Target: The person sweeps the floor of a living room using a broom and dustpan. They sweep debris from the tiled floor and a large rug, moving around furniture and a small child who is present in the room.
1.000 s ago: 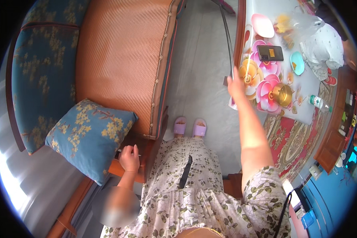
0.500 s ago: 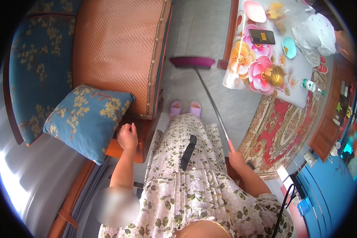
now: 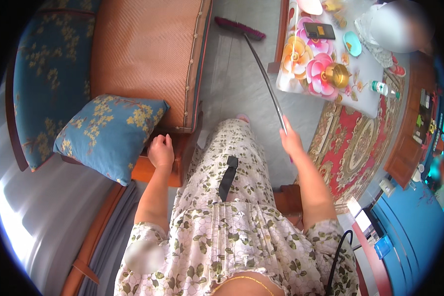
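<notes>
My right hand [image 3: 292,141] grips the thin grey handle of a broom [image 3: 264,74]. The handle slants up and left to a magenta bristle head [image 3: 239,27] resting on the grey floor beside the sofa. My left hand [image 3: 161,151] is curled into a loose fist and rests on the wooden front edge of the sofa [image 3: 148,59], just right of a blue floral cushion [image 3: 108,133]. It holds nothing.
A low table [image 3: 375,106] with a flowered cloth carries a brass pot [image 3: 336,75], a phone, small dishes and a bottle at the upper right. A red patterned rug [image 3: 350,143] lies below it. Blue cabinets stand at far right.
The broom head has slid farther away along the floor toward the top of the view, and my right hand has pushed forward with the handle. My left hand stays on the sofa edge.
</notes>
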Motion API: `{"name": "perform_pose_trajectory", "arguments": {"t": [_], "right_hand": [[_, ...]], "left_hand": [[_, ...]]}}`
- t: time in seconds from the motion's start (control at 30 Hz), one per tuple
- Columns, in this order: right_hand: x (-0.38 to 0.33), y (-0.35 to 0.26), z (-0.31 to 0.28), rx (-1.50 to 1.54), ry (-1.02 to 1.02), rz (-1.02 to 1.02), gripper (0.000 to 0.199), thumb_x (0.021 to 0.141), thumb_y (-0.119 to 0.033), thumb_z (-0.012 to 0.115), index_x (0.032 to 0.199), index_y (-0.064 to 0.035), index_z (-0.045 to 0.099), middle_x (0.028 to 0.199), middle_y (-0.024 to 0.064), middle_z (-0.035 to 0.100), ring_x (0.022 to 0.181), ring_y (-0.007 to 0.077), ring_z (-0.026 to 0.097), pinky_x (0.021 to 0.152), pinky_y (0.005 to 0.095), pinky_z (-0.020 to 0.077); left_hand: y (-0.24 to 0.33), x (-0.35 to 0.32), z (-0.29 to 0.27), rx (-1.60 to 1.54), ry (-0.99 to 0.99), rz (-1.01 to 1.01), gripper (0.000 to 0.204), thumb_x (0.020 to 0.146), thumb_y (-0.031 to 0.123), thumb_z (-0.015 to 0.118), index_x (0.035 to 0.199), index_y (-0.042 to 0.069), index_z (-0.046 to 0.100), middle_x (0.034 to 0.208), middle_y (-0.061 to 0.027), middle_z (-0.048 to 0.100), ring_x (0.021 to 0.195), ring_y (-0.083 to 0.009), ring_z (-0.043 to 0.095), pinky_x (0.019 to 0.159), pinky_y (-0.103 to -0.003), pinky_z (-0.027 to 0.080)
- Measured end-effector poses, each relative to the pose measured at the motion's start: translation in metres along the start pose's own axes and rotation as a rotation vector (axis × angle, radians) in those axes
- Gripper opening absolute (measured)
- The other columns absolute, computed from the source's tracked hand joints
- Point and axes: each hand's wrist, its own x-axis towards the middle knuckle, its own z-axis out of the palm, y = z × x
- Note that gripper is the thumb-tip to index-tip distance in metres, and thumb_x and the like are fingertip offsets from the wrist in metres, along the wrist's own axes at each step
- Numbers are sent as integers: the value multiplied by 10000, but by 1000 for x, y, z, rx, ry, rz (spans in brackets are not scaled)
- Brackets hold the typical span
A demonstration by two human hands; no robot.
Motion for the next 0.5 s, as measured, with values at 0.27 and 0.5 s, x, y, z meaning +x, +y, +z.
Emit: {"name": "perform_pose_trajectory", "arguments": {"t": [0.27, 0.5], "right_hand": [[-126, 75, 51, -150, -216, 93, 608, 901, -210, 502, 1439, -297, 233, 883, 255, 617, 875, 428, 584, 782, 461, 458], [-250, 74, 43, 773, -361, 354, 500, 933, -206, 482, 1412, -178, 342, 731, 72, 603, 517, 122, 537, 459, 281, 426]], "left_hand": [[-3, -7, -1, -10, -43, -2, 258, 850, 295, 582, 696, 90, 562, 750, -88, 595, 733, -320, 584, 651, -450, 469], [-4, -5, -3, -14, -59, 16, 262, 863, 314, 560, 734, 88, 588, 793, -96, 621, 761, -328, 597, 684, -450, 474]]}}
